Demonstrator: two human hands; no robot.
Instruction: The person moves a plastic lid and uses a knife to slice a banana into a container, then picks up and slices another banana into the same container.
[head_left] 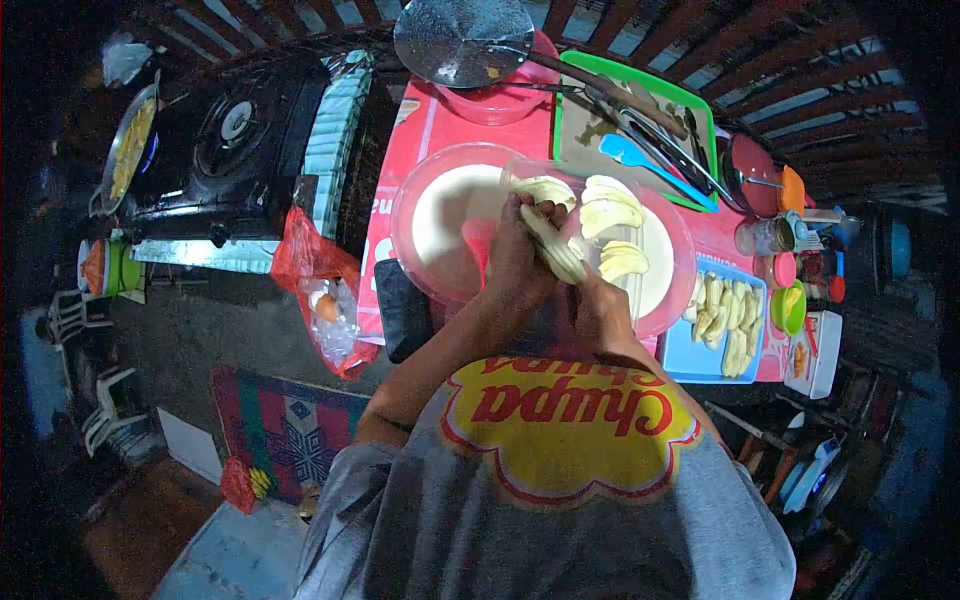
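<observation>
A peeled banana (556, 250), apparently cut into slices, lies across my left hand (518, 265), whose fingers are closed around it. Against its near end is my right hand (602, 305), curled shut; whatever it grips is hidden. Fanned banana slices (612, 210) rest just beyond my hands on a clear container (635, 290), with a smaller fan of slices (622, 262) nearer me. On the left, a pink spoon or ladle (478, 245) stands in a bowl of pale batter (440, 210). Another round bowl (680, 260) with pale contents is partly covered by the container.
Whole peeled bananas fill a blue tray (748, 375) at right. Behind are a green-rimmed tray (640, 70) with utensils and a wok-like pan (465, 45). A black stove (200, 190) carries a frying pan (130, 150) at left. A red plastic bag (310, 265) hangs by the table edge.
</observation>
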